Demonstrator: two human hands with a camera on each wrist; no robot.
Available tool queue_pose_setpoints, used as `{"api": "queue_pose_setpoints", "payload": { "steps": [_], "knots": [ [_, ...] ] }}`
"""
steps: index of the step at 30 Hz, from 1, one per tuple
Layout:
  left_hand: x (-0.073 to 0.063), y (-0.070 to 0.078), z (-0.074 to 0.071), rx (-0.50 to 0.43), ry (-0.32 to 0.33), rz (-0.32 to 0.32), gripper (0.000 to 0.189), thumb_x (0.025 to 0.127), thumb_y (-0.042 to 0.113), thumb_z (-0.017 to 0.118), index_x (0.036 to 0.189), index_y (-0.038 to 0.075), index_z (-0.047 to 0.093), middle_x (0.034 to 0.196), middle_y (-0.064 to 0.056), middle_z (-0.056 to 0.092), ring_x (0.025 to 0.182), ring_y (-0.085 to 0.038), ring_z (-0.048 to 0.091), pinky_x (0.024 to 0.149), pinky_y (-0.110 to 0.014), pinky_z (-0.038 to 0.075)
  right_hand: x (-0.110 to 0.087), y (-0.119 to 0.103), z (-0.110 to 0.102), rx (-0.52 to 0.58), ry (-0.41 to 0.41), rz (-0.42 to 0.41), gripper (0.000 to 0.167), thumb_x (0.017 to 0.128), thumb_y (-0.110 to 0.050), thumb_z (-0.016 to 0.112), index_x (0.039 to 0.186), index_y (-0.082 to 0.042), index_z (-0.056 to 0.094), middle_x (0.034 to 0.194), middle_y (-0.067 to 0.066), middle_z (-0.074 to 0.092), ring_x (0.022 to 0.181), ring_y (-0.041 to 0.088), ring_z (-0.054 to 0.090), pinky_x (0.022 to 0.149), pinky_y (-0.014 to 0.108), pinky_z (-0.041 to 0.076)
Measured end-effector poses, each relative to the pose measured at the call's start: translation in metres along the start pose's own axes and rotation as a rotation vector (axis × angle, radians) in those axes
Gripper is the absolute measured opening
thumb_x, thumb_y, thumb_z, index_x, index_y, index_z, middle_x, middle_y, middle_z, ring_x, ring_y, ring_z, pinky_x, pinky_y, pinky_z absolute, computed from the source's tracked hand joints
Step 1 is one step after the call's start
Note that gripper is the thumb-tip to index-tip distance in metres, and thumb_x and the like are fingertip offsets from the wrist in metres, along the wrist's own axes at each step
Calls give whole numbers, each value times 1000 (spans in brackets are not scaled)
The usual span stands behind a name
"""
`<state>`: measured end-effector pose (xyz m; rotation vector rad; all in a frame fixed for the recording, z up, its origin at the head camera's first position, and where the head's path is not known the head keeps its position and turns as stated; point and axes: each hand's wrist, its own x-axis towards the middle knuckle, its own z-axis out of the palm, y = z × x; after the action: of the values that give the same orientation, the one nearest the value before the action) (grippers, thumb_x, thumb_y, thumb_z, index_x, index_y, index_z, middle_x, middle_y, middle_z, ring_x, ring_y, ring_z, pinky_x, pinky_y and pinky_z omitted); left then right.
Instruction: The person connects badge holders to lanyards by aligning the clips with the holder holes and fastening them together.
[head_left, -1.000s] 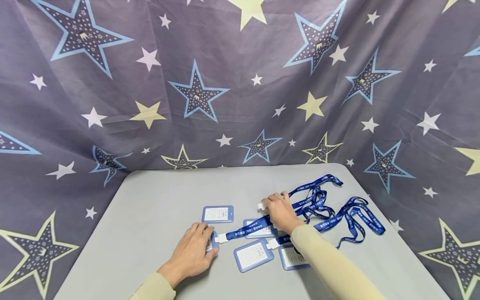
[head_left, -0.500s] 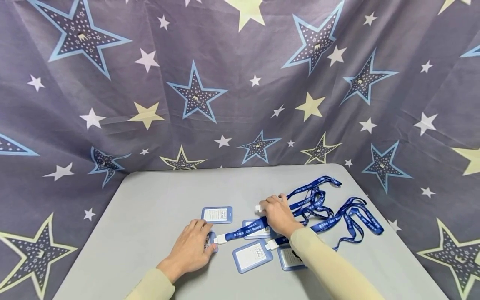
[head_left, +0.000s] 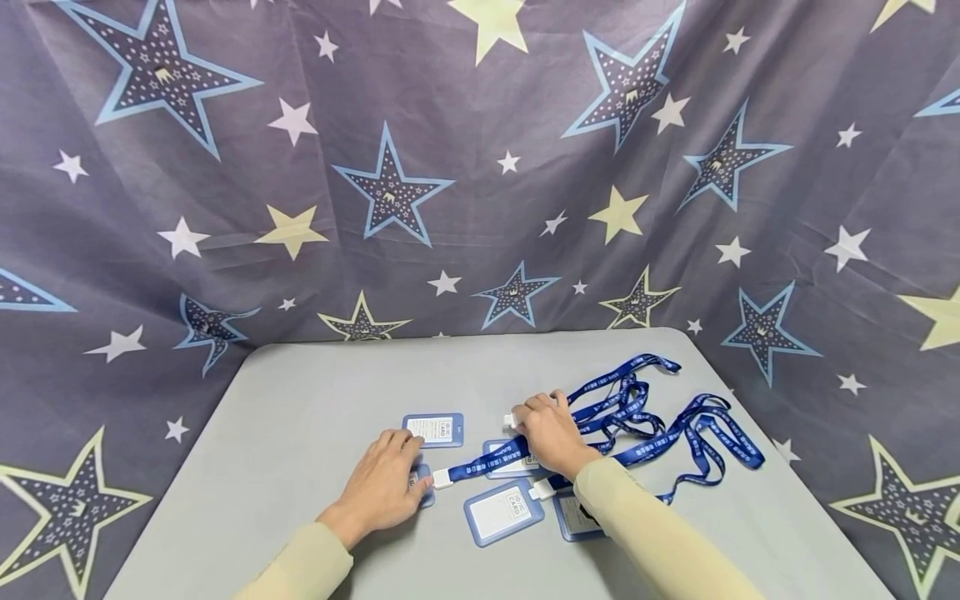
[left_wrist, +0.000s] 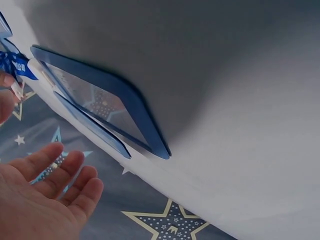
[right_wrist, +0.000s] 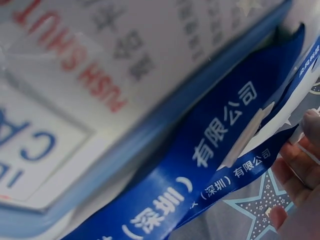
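My left hand (head_left: 378, 483) lies over a blue-framed badge holder (head_left: 427, 486), fingers loosely extended; the hand covers most of the holder. A white clip (head_left: 442, 478) joins that holder to a blue printed lanyard (head_left: 480, 465). In the left wrist view, the left fingers (left_wrist: 75, 170) are spread and uncurled near a holder (left_wrist: 105, 95). My right hand (head_left: 555, 433) pinches the end of another blue lanyard, its white clip (head_left: 511, 421) sticking out leftward past the fingertips. The right wrist view shows the right fingers (right_wrist: 295, 165) at a blue strap (right_wrist: 225, 185).
One loose badge holder (head_left: 433, 430) lies behind the left hand. A clipped holder (head_left: 504, 512) lies in front, with another (head_left: 577, 518) partly under the right forearm and one (head_left: 498, 460) under a strap. Looped lanyards (head_left: 708, 433) spread across the grey table (head_left: 315, 392) at right.
My right hand has shifted slightly left and nearer, carrying the white clip with it. My left hand stays over the same badge holder with hardly any movement.
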<state>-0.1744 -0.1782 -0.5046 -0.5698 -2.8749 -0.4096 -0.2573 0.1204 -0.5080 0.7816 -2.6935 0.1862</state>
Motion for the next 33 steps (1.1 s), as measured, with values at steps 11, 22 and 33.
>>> {"api": "queue_pose_setpoints", "payload": {
  "steps": [11,22,33],
  "knots": [
    [12,-4,-1,-6,-6,-10,64,90,35,75,137,-5,58,138,-22,56,132,-38,48,116,-54,36,-2,-4,3,7,-10,-1,25,94,-19,74,118,-12,73,114,3,73,111,22,62,112,57,34],
    [33,-15,-1,-12,-60,7,68,92,35,73,143,-4,53,144,-22,53,138,-39,45,118,-56,33,0,-8,-2,13,-44,9,25,96,-19,72,120,-12,72,116,3,72,113,23,61,113,57,33],
    [49,-20,1,4,-119,3,73,92,39,73,146,-4,50,148,-23,50,141,-40,42,120,-55,30,0,-8,-2,-4,-33,2,26,95,-19,73,120,-12,72,116,3,73,112,22,62,112,55,33]
  ]
}}
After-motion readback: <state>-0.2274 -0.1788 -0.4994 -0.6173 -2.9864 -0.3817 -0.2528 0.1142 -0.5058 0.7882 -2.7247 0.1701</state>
